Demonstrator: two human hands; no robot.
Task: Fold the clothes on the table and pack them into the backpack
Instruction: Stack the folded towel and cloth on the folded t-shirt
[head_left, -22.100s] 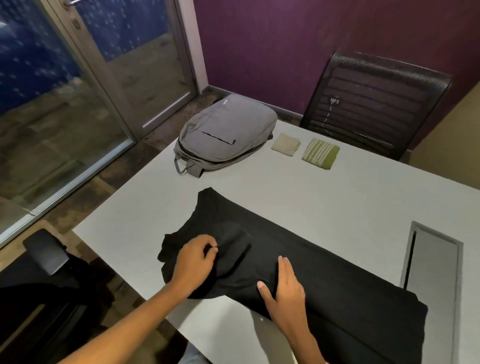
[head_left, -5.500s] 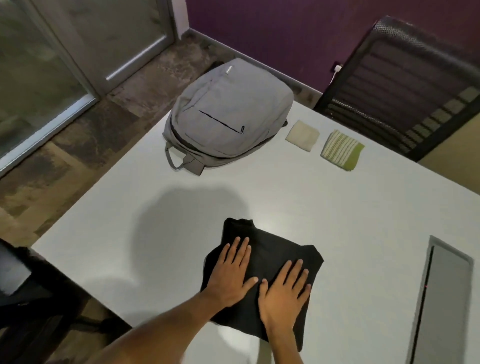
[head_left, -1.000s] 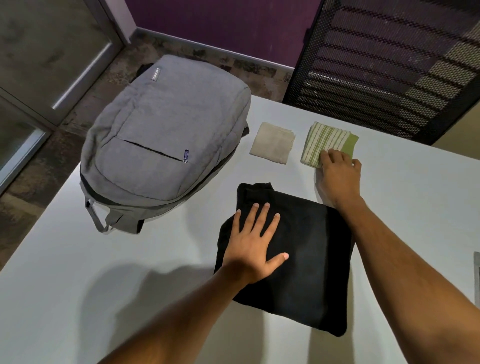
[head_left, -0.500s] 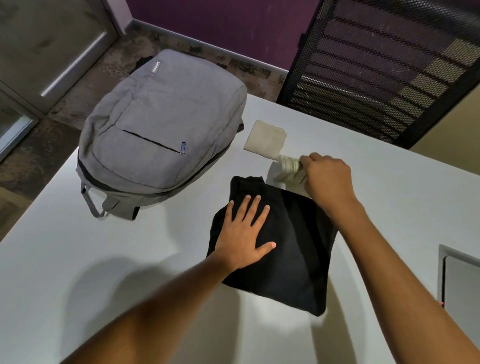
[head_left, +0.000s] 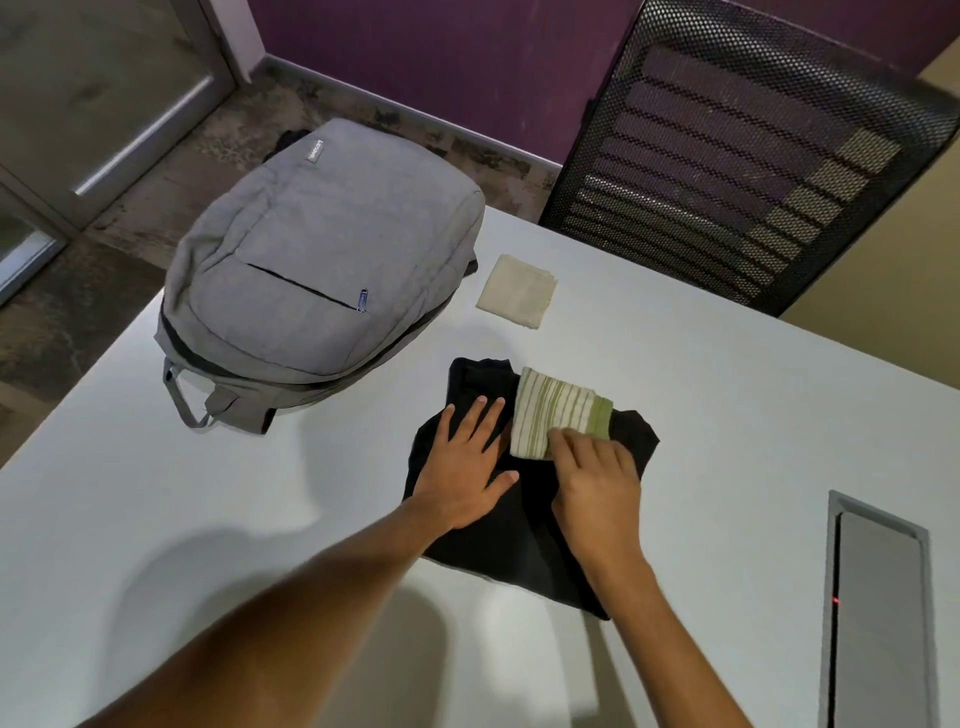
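The big white worktop (head_left: 727, 415) holds everything. The black mesh chair (head_left: 737, 171) stands behind the worktop, at its far edge. The gray backpack (head_left: 322, 280) lies flat at the far left corner of the worktop, with its front pocket zipped shut. The folded black shirt (head_left: 519, 530) lies to the right of the backpack and nearer to the person. A gray metal flap (head_left: 872, 613) is set into the worktop, well to the right of the black shirt. The left hand (head_left: 467, 462) lies flat on the black shirt with its fingers spread, so this grip is open and presses down. The right hand (head_left: 597, 483) rests on the black shirt too, and its fingers touch the near edge of the green striped cloth (head_left: 556, 410); I cannot tell if this grip pinches it. The striped cloth sits folded on the far part of the black shirt. A small folded tan cloth (head_left: 517, 291) lies just to the right of the backpack, apart from the shirt.
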